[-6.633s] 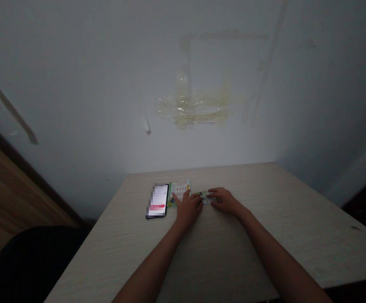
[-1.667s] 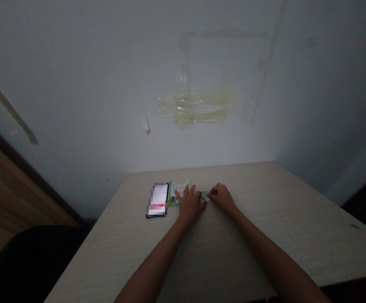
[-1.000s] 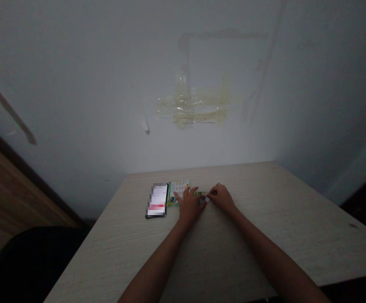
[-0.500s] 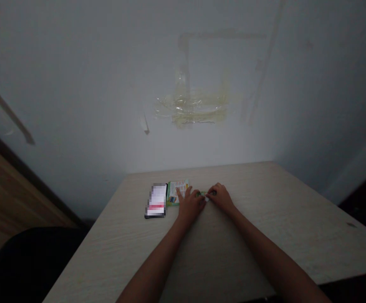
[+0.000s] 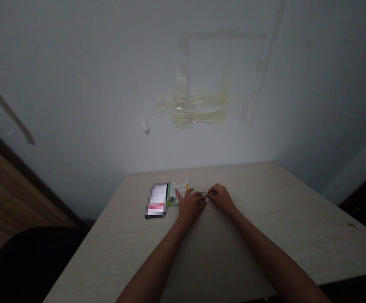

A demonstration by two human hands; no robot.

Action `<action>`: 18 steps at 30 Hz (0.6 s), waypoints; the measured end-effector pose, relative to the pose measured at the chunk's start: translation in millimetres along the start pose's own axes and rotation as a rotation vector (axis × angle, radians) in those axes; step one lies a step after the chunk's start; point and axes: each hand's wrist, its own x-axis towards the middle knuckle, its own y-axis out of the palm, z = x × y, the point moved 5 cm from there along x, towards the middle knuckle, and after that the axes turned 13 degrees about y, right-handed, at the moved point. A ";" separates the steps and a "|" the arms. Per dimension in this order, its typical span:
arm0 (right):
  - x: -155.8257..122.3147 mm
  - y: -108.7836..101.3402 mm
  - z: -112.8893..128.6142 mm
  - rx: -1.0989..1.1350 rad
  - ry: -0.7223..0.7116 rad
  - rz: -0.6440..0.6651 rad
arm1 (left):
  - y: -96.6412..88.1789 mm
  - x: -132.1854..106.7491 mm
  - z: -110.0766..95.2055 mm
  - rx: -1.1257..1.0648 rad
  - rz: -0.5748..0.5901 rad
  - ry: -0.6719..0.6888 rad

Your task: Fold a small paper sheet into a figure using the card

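A small flat piece with green and white on it (image 5: 205,195) lies low over the table between my two hands, mostly covered by fingers. From its left side my left hand (image 5: 189,207) pinches it between the near fingers and thumb, while the outer fingers spread over the edge of a green-bordered printed packet or booklet (image 5: 179,187). My right hand (image 5: 222,198) is closed, its fingertips pinching the piece's right end. What exactly the piece is, I cannot make out.
Left of the packet lies a phone (image 5: 156,201) with its lit screen blurred out. The pale wooden table (image 5: 132,248) meets a wall (image 5: 107,105) bearing tape (image 5: 198,107) and glue marks. A dark rounded object (image 5: 34,256) stands beyond the table's left edge.
The fingers of my left hand have shifted slightly over the small piece, and its visible part has tilted a little. My right hand stays almost in place.
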 end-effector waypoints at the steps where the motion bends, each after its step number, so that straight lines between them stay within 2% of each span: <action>1: -0.5 0.0 0.1 0.000 -0.001 -0.001 | -0.6 0.1 -0.5 0.001 -0.006 0.009; 6: -3.3 -0.7 0.1 0.058 -0.061 0.009 | -4.8 0.4 -3.7 0.027 0.016 0.021; 11: -4.1 -11.0 -5.8 0.182 -0.111 -0.010 | -7.2 -1.8 -5.8 0.039 0.024 -0.002; 18: -10.2 -17.0 -3.9 0.109 -0.260 0.043 | -1.2 -4.7 -1.5 0.036 -0.011 0.004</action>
